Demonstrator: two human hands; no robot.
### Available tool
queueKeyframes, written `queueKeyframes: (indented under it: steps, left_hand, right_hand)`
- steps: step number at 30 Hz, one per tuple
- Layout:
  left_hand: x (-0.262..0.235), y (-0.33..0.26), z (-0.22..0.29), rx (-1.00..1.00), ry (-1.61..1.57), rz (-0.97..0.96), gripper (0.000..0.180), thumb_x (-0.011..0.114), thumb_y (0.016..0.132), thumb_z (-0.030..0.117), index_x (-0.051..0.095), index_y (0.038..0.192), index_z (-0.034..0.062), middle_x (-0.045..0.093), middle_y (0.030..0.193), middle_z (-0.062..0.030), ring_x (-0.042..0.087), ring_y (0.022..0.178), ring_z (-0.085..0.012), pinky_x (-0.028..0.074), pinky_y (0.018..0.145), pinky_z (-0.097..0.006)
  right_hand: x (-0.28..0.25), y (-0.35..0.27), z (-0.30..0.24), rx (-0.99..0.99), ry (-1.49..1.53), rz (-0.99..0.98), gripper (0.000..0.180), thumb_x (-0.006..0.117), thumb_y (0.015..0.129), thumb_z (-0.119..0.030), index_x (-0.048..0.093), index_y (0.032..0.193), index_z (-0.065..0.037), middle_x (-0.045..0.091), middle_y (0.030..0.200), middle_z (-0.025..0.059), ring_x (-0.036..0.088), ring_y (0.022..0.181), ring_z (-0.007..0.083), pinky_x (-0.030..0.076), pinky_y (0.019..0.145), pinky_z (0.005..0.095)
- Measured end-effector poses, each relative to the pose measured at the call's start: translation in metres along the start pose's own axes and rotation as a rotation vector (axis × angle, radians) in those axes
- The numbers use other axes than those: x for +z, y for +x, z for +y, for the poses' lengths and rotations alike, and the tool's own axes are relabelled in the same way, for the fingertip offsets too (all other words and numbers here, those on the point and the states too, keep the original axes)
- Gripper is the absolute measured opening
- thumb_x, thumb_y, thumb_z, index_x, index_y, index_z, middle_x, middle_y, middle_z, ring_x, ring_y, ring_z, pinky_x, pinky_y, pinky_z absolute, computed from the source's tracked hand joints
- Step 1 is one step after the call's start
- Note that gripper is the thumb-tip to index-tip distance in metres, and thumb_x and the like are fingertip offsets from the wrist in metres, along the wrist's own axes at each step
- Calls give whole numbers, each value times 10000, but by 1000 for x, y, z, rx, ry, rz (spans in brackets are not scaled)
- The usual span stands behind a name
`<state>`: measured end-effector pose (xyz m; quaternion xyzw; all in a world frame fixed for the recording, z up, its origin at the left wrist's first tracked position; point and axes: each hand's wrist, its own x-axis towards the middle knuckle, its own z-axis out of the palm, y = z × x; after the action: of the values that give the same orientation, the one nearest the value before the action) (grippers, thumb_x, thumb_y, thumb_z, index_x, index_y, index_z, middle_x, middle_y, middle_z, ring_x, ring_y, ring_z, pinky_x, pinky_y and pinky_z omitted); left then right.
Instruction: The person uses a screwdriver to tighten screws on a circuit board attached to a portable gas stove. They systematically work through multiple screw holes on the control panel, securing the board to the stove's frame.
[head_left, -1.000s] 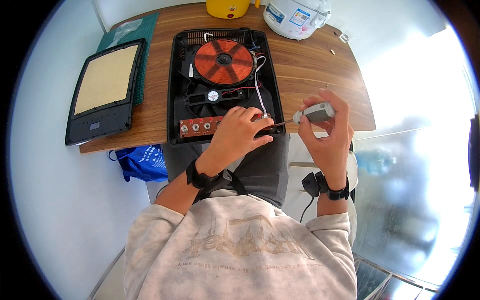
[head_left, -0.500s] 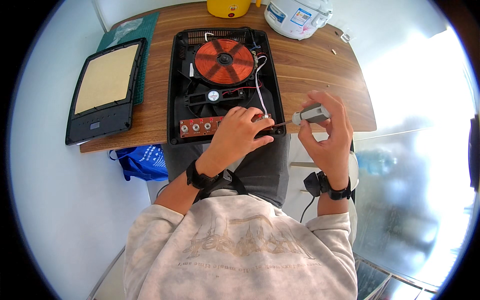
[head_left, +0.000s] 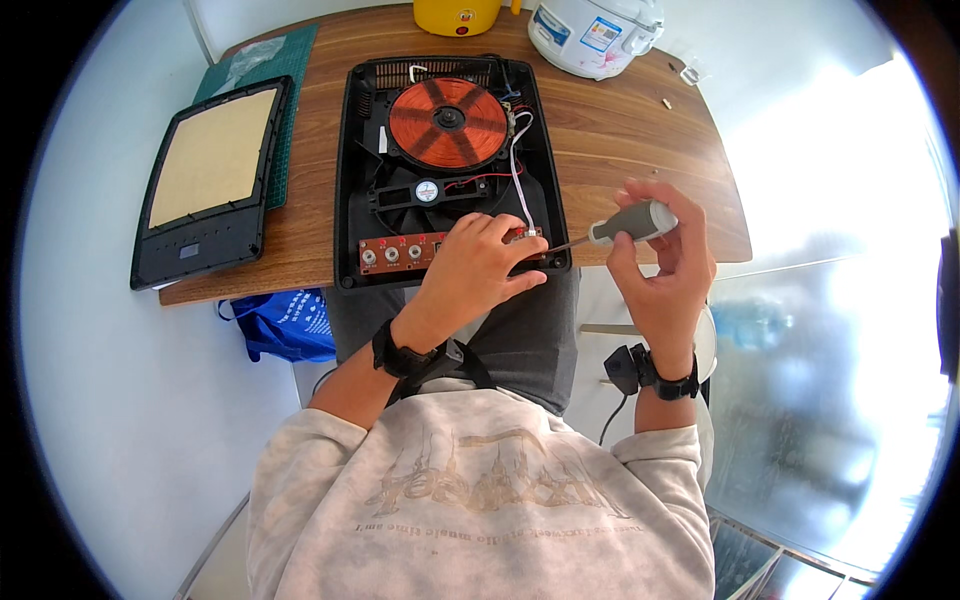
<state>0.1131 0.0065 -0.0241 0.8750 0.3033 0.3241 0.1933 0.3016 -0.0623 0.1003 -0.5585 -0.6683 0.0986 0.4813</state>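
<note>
Your right hand (head_left: 672,280) clasps a screwdriver (head_left: 628,225); your left hand (head_left: 475,262), thumb and fingers apart, has the circuit board (head_left: 403,254) beneath it.

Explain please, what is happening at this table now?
A person is working on an open black appliance. The left hand rests on the brown circuit board at the appliance's near edge. The right hand holds a grey screwdriver, its shaft pointing to the board's right end; I cannot tell whether the tip touches it. Farther back, a round copper-coloured coil is exposed, and a black panel lies to the left, partly over a green mat.
</note>
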Motion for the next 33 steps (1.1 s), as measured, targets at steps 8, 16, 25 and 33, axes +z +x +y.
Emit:
queueKeyframes:
  steps: [8, 16, 25, 33]
  left_hand:
    - [1, 0, -1, 9, 5, 10, 386, 804, 858, 400, 741, 1175, 188, 640, 1166, -37, 633, 1084, -262, 470, 1006, -426]
    - [-1, 2, -1, 7, -6, -2, 384, 796, 866, 409, 739, 1173, 184, 636, 1164, -45, 627, 1082, -276, 476, 999, -437]
    - [-2, 2, 0, -17, -20, -33, 382, 769, 893, 446, 739, 1163, 177, 635, 1164, -48, 630, 1083, -283, 465, 1025, -450]
    - [-1, 3, -1, -26, -57, -18, 284, 745, 928, 375, 753, 1122, 168, 656, 1163, -51, 642, 1088, -279, 469, 1015, -440]
  right_hand:
    - [1, -3, 3, 204, 30, 42, 506, 730, 911, 3, 510, 1363, -55, 734, 1133, 120, 732, 1044, 184, 630, 863, 327]
    - [-9, -10, 38, 284, 124, 163, 510, 720, 950, -28, 455, 1384, -55, 719, 1105, 142, 730, 995, 186, 648, 789, 318]
    - [-14, -4, 74, 435, 300, 184, 474, 687, 977, -30, 422, 1369, -39, 617, 1013, 119, 713, 895, 183, 658, 710, 302]
    - [-15, -7, 88, 525, 328, 190, 471, 701, 988, -80, 422, 1365, -39, 607, 1012, 122, 706, 933, 186, 669, 712, 298]
